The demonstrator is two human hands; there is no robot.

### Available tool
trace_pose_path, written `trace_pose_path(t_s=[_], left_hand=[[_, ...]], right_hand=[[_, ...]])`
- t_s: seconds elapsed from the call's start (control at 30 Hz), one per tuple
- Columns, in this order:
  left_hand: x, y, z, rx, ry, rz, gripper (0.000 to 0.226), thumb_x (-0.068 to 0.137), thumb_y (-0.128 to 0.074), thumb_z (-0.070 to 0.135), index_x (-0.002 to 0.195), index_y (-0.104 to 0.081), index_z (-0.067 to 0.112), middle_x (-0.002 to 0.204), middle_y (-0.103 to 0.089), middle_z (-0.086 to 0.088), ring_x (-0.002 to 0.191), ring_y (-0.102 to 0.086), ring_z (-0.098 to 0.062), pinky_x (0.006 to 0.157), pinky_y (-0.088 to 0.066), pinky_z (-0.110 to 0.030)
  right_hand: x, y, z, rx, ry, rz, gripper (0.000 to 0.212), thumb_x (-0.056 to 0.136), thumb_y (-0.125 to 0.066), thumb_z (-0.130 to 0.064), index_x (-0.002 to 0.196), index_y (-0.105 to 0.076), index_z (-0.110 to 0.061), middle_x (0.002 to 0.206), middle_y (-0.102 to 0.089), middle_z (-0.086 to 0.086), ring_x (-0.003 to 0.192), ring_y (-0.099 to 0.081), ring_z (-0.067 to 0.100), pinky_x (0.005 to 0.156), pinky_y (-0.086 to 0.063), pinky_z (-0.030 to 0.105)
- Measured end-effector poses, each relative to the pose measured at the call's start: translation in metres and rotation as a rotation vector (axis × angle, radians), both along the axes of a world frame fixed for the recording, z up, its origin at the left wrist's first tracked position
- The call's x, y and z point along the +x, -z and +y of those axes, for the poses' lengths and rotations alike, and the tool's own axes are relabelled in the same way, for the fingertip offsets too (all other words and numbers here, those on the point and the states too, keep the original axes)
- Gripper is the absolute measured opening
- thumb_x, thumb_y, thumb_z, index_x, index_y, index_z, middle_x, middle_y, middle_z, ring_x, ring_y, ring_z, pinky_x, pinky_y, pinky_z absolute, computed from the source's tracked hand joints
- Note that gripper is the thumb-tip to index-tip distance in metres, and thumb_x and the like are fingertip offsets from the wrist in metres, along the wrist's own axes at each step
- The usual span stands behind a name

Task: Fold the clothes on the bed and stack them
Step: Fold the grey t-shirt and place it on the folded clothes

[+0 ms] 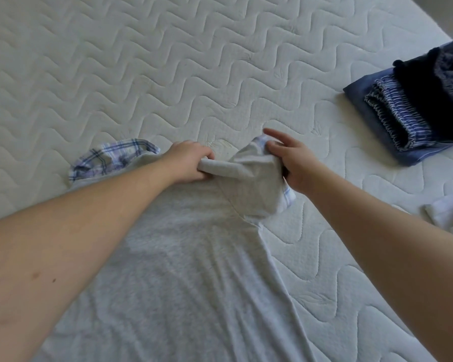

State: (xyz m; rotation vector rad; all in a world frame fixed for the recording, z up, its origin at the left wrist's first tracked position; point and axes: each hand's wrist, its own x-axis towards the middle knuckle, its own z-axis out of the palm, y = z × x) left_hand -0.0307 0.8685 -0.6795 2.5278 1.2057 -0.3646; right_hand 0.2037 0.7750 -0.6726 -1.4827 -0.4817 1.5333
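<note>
One white quilted mattress (168, 61) fills the view, with broad bare room to the left and far side. One light grey T-shirt with plaid-trimmed sleeves (183, 270) is spread flat at the near centre. One stack of folded blue and dark clothes (413, 111) is set near the right edge, and one crumpled white garment (447, 218) lies below it. The shirt's shoulder is clamped by the left hand (188, 163); the folded-in sleeve is pinched by the right hand (293, 163), its forefinger extended.

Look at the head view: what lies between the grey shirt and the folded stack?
Only bare quilted mattress separates the grey shirt from the folded stack, as the head view shows.
</note>
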Motion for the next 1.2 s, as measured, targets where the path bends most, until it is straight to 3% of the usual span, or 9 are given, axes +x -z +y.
trace_pose_path(t_s=[0.13, 0.2, 0.27, 0.37, 0.53, 0.7, 0.87, 1.1, 1.2], left_hand=[[0.001, -0.007, 0.007, -0.018, -0.045, 0.11, 0.078, 0.068, -0.032, 0.091, 0.103, -0.053, 0.024, 0.102, -0.044, 0.001, 0.104, -0.039, -0.018, 0.094, -0.031, -0.04], [0.004, -0.006, 0.008, -0.065, -0.131, 0.067, 0.091, 0.07, -0.003, 0.089, 0.104, -0.051, 0.019, 0.107, -0.045, -0.004, 0.108, -0.039, -0.019, 0.095, -0.028, -0.04], [0.008, 0.0, 0.009, -0.062, -0.188, 0.07, 0.068, 0.094, -0.013, 0.066, 0.115, -0.052, 0.015, 0.121, -0.047, -0.009, 0.121, -0.04, -0.026, 0.1, -0.027, -0.042], [0.016, 0.011, 0.006, -0.006, -0.228, 0.08, 0.038, 0.102, -0.036, 0.044, 0.122, -0.051, 0.015, 0.13, -0.046, -0.009, 0.126, -0.039, -0.028, 0.101, -0.028, -0.042], [0.02, 0.029, 0.003, -0.043, -0.443, -0.069, 0.033, 0.1, -0.045, 0.043, 0.103, -0.053, 0.012, 0.111, -0.061, -0.015, 0.104, -0.056, -0.033, 0.084, -0.041, -0.04], [0.018, 0.033, 0.006, -0.033, -0.538, -0.189, 0.038, 0.099, -0.046, 0.047, 0.077, -0.046, 0.016, 0.076, -0.052, -0.005, 0.082, -0.052, -0.029, 0.068, -0.034, -0.033], [0.023, 0.033, 0.006, -0.03, -0.533, -0.282, 0.04, 0.099, -0.045, 0.046, 0.08, -0.046, 0.012, 0.066, -0.044, 0.0, 0.074, -0.048, -0.026, 0.064, -0.031, -0.033], [0.04, 0.043, -0.004, 0.054, -0.517, -0.048, 0.03, 0.101, -0.04, 0.042, 0.104, -0.058, 0.018, 0.111, -0.063, -0.011, 0.11, -0.054, -0.032, 0.091, -0.034, -0.04], [0.05, 0.043, -0.011, 0.153, -0.382, 0.018, 0.027, 0.1, -0.041, 0.037, 0.111, -0.059, 0.02, 0.122, -0.057, -0.009, 0.118, -0.047, -0.03, 0.096, -0.032, -0.039]], right_hand=[[0.019, 0.001, -0.004, 0.047, 0.222, 0.022, 0.033, 0.096, -0.059, -0.008, 0.127, -0.064, -0.019, 0.111, -0.07, 0.001, 0.097, -0.067, 0.012, 0.082, -0.056, 0.022], [0.024, 0.002, -0.005, 0.054, 0.228, 0.032, 0.04, 0.097, -0.058, -0.009, 0.135, -0.056, -0.02, 0.116, -0.068, 0.0, 0.101, -0.067, 0.013, 0.085, -0.056, 0.024], [0.025, 0.006, -0.007, 0.016, 0.173, 0.026, 0.042, 0.098, -0.058, -0.016, 0.139, -0.05, -0.022, 0.125, -0.065, 0.002, 0.11, -0.064, 0.017, 0.095, -0.053, 0.03], [0.025, 0.016, -0.02, -0.15, -0.047, -0.399, 0.05, 0.096, -0.058, -0.037, 0.142, -0.046, -0.023, 0.13, -0.061, 0.003, 0.11, -0.062, 0.022, 0.097, -0.051, 0.038], [0.024, 0.017, -0.053, -0.321, -0.35, -0.701, 0.042, 0.088, -0.068, -0.048, 0.115, -0.061, -0.017, 0.098, -0.066, 0.0, 0.079, -0.06, 0.014, 0.067, -0.048, 0.028], [0.02, 0.017, -0.066, -0.304, -0.567, -0.689, 0.031, 0.081, -0.078, -0.038, 0.088, -0.059, -0.014, 0.078, -0.058, -0.002, 0.067, -0.053, 0.011, 0.053, -0.039, 0.023], [0.031, 0.013, -0.078, -0.208, -0.347, -0.47, 0.011, 0.09, -0.063, -0.021, 0.098, -0.067, -0.014, 0.097, -0.069, 0.01, 0.085, -0.066, 0.023, 0.078, -0.056, 0.035], [0.04, 0.023, -0.109, -0.226, -0.244, -0.357, 0.024, 0.09, -0.069, -0.035, 0.098, -0.065, -0.014, 0.079, -0.067, 0.007, 0.06, -0.061, 0.014, 0.057, -0.053, 0.028], [0.041, 0.03, -0.123, -0.176, -0.381, -0.316, 0.037, 0.089, -0.068, -0.041, 0.119, -0.062, -0.021, 0.097, -0.069, 0.007, 0.069, -0.063, 0.012, 0.056, -0.049, 0.023]])
